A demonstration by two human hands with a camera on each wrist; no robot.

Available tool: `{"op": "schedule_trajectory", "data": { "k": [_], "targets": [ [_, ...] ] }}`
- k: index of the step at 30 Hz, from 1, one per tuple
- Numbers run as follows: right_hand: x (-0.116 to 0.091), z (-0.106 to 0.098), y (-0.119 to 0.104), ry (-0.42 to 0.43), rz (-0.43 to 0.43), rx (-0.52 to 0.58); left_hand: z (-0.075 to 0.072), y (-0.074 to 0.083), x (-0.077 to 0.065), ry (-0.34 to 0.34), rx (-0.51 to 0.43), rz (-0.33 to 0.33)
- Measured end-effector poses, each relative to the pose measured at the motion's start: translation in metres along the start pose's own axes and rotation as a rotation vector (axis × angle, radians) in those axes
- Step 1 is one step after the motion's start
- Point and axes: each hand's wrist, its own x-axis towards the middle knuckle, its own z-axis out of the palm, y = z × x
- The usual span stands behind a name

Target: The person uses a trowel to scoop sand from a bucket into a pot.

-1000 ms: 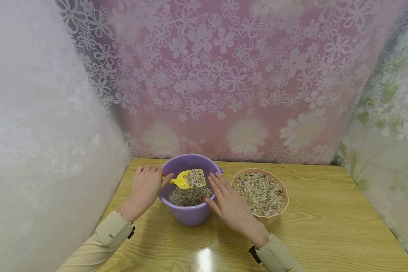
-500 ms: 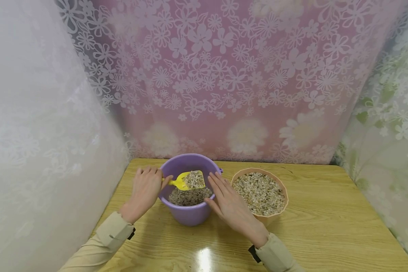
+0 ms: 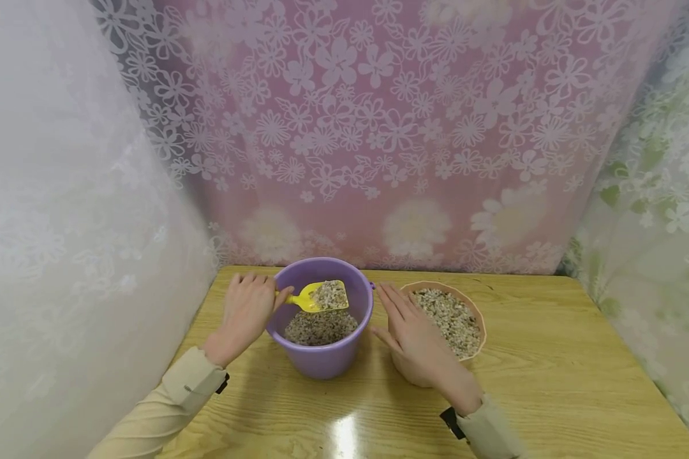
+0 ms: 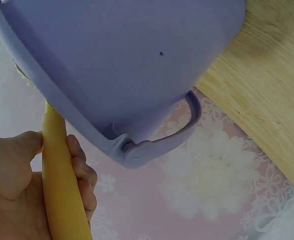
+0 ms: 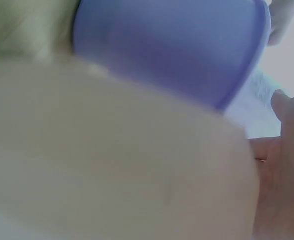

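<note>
My left hand (image 3: pixel 248 311) grips the handle of a yellow scoop (image 3: pixel 307 302), its fingers wrapped round it in the left wrist view. A pale heap of small mixed grit or gravel (image 3: pixel 330 294) lies on the scoop, above the mouth of a purple bucket (image 3: pixel 321 362). More of this grit (image 3: pixel 320 327) covers the bucket's bottom. My right hand (image 3: pixel 423 341), fingers straight, lies over the left side of a peach-coloured bowl (image 3: pixel 481 328), apart from the bucket. Speckled grit (image 3: pixel 449 317) fills that bowl nearly to its rim. Whether the hand touches the bowl is unclear.
A wood-grain table (image 3: pixel 551 363) bears both containers. Behind it hangs a pink flowered curtain (image 3: pixel 344 153), with pale sheets at left and right. The bucket's handle (image 4: pixel 194 115) hangs out to one side in the left wrist view.
My right hand has left the bucket's rim and moved right, to the bowl. The loaded scoop has risen slightly and stays over the bucket in my left hand.
</note>
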Motion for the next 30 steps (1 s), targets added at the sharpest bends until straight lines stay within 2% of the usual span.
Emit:
{"op": "schedule_trajectory", "data": {
  "k": [2, 5, 8, 12, 16, 21, 26, 30],
  "targets": [
    [-0.007, -0.008, 0.012, 0.018, 0.024, -0.01, 0.0, 0.001, 0.005, -0.009, -0.006, 0.007],
    [-0.021, -0.018, 0.032, 0.057, 0.062, -0.037, -0.001, 0.005, 0.014, -0.065, -0.022, 0.006],
    [-0.036, -0.029, 0.051, 0.032, 0.127, -0.021, -0.004, 0.013, 0.027, -0.164, -0.028, -0.022],
    [-0.053, -0.039, 0.073, -0.016, 0.195, -0.001, -0.009, 0.027, 0.046, -0.224, -0.022, -0.016],
    [-0.069, -0.041, 0.087, -0.012, 0.204, -0.009, -0.013, 0.042, 0.063, -0.218, -0.04, 0.032],
    [-0.084, -0.04, 0.097, -0.068, 0.231, 0.008, -0.012, 0.064, 0.081, -0.216, -0.06, 0.074],
    [-0.093, -0.037, 0.1, -0.105, 0.253, 0.0, -0.003, 0.088, 0.098, -0.261, -0.079, 0.106],
    [-0.097, -0.036, 0.101, -0.077, 0.245, -0.021, 0.006, 0.107, 0.106, -0.26, -0.07, 0.162]
  ]
}}
